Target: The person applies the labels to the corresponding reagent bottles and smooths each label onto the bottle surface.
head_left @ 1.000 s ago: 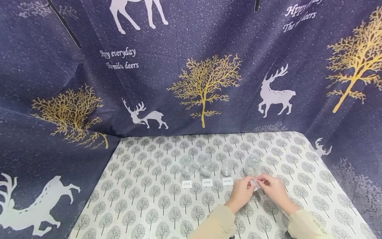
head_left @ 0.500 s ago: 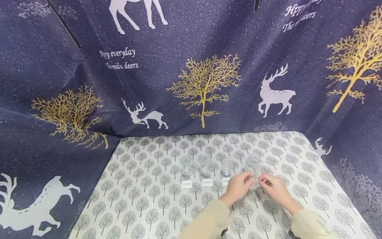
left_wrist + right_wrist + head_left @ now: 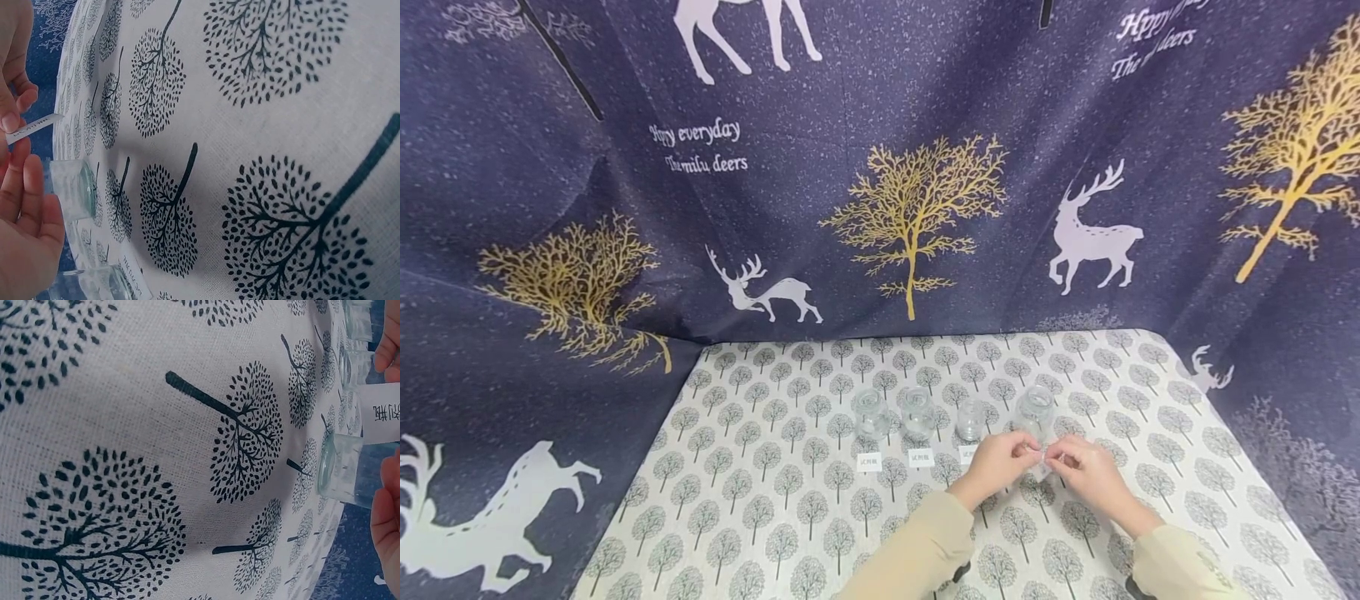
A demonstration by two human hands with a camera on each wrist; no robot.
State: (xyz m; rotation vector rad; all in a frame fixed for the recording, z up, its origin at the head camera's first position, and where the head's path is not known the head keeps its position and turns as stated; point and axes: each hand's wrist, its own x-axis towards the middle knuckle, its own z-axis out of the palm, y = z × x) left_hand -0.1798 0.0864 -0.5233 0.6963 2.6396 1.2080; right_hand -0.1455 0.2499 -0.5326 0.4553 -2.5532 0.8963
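Note:
A small white label with printed characters is up off the table between both hands. My left hand has its curled fingertips at one end of it, and my right hand pinches the other end; the right thumb lies over the label in the left wrist view. Fingers hide much of the label in the head view. Just beyond the hands stands an upright clear glass jar. To its left, more clear glass jars stand in a row, each with a white label in front.
The table wears a white cloth printed with dark trees. Behind it hangs a dark blue curtain with deer and golden trees. My left hand partly covers the third label in the row.
My left hand has shifted slightly up and left, briefly drawing apart from the right hand, then coming back to the label. My right hand has barely moved. The jars stay in place.

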